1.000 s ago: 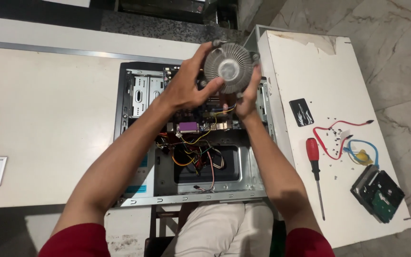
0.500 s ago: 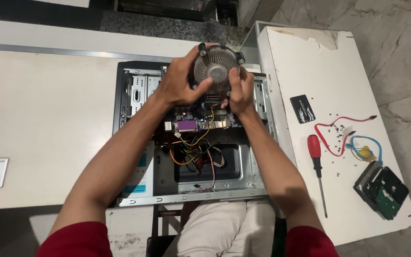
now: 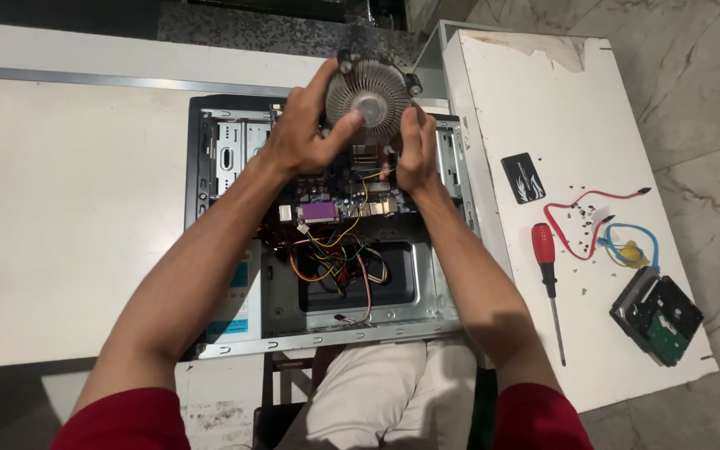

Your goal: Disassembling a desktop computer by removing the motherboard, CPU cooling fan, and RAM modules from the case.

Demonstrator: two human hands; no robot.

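Fingers of both hands, left hand (image 3: 303, 133) and right hand (image 3: 417, 152), gripped the round finned metal cooler (image 3: 370, 98); keeping it level above the open grey computer case (image 3: 352, 287) would suit.

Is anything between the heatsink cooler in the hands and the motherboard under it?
Nothing solid shows. The cooler is gripped by left hand and right hand above the motherboard; a thin yellow wire crosses beneath.

the open case (image 3: 327, 333) is crowded by loose wires (image 3: 335, 254). bare metal floor below seems clear. the side table (image 3: 543, 108) is scattered with a screwdriver (image 3: 547, 279) and cables (image 3: 593, 221).
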